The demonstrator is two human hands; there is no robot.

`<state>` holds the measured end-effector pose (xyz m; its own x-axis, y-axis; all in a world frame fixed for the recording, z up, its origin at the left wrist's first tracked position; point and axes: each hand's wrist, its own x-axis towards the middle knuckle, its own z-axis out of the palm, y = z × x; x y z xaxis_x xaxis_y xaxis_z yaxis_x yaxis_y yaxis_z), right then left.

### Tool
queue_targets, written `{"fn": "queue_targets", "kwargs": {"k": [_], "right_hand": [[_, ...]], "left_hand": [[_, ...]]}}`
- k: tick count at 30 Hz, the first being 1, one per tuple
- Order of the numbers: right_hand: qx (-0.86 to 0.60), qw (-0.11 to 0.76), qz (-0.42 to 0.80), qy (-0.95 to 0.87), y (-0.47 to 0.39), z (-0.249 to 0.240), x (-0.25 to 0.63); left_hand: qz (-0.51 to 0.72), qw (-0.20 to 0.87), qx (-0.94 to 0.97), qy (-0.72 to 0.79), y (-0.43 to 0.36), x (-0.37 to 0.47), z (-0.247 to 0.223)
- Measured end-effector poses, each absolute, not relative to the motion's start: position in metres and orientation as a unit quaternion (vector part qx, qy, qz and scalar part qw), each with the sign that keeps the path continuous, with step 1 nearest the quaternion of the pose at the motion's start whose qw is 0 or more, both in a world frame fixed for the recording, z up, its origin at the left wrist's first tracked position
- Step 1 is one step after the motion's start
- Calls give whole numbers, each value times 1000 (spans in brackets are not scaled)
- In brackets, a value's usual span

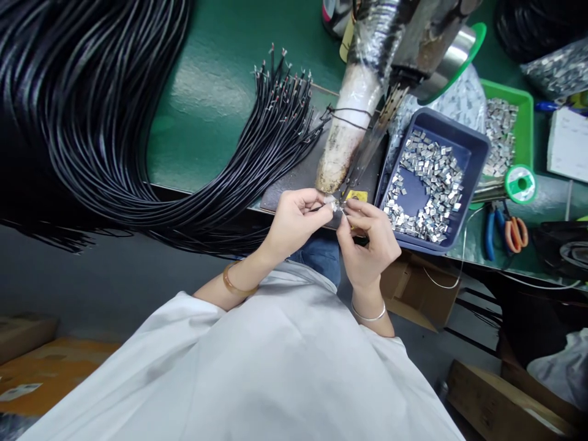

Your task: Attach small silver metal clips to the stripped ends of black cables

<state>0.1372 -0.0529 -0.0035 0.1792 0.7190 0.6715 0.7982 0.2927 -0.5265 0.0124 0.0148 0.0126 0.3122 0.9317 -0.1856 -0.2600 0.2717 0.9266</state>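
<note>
Black cables [92, 110] sweep from the left across the green surface [202, 98], their stripped ends bunched at the far middle. Near the surface's front edge, the left hand [296, 220] has its fingers clamped on a small pale-and-silver part [337, 207], just below a plastic-wrapped tube [344, 122]. The right hand [370, 242] meets the part from the right; whether its fingers grip it, one cannot tell. Further right, a dark blue tray [475, 144] holds metal connectors [434, 174], then come orange-handled pliers [517, 234].

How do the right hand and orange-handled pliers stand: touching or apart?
Apart. The head view shows a gap: part of the blue tray and a strip of green tabletop lie between the right hand and the orange-handled pliers.
</note>
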Motion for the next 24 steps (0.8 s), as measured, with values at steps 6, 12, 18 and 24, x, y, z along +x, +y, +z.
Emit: {"fn": "queue_targets", "kwargs": {"k": [6, 12, 18, 24], "right_hand": [[-601, 466, -53, -647, -53, 2, 136], [-583, 462, -46, -666, -56, 1, 137], [-600, 468, -15, -649, -56, 1, 139], [-597, 463, -41, -653, -53, 4, 138]], "left_hand": [[437, 686, 432, 389, 15, 12, 14], [426, 691, 435, 390, 13, 8, 12], [422, 687, 439, 397, 13, 9, 13], [438, 672, 443, 399, 12, 11, 13]]}}
